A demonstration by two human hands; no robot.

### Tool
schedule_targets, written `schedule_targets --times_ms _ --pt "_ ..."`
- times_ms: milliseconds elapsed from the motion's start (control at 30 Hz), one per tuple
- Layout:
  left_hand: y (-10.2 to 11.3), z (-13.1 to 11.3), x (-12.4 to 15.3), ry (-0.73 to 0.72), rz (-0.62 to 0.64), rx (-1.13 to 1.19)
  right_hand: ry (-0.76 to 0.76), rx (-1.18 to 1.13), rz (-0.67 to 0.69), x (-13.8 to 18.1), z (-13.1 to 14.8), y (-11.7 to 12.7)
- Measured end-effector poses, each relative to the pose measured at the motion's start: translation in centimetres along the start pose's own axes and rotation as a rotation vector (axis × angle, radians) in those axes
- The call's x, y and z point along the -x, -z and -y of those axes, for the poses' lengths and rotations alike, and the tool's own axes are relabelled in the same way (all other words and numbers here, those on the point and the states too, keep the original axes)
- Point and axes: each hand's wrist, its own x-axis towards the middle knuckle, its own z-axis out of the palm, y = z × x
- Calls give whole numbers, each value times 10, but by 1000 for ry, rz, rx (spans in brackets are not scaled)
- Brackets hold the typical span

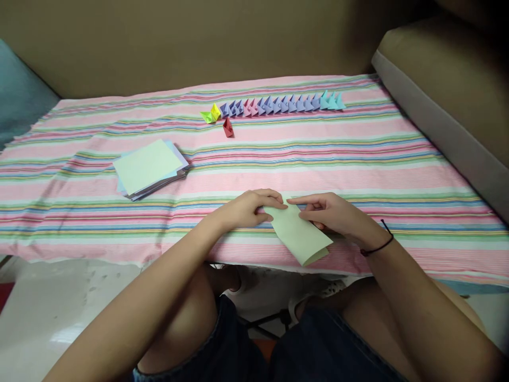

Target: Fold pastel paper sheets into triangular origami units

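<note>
A pale green sheet of paper (300, 233), bent over on itself, lies near the front edge of the cloth. Its two layers part at the lower right end. My left hand (260, 207) grips the paper's upper left edge, fingers on top and thumb at the side. At the upper right edge, my right hand (324, 211) holds the same sheet with its index finger stretched toward the far corner. The right fingertips partly hide that side of the paper.
Striped cloth (358, 175) covers the surface. A stack of coloured paper (149, 167) lies at left. Along the back runs a row of small folded paper boats (276, 105), with a red folded boat (228, 128) in front. A brown cushioned armrest (449, 101) borders the right.
</note>
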Motion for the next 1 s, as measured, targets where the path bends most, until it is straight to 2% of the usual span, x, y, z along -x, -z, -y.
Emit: schedule_targets --times_ms 533,700,767,867,933,1000 --pt "-5 -10 0 28 -33 -90 3 19 1 1 4 -2" --pt "-3 -6 2 13 -32 30 60 -4 -18 1 -2 -1" --pt "-1 -3 2 18 -102 78 104 -4 -69 3 -3 -2" --pt "0 -5 1 153 -355 121 236 34 -133 10 2 -6" --pt "1 -13 1 273 -490 244 386 118 -179 17 9 -10" --pt "2 -25 1 311 -530 441 508 186 -233 26 16 -13"
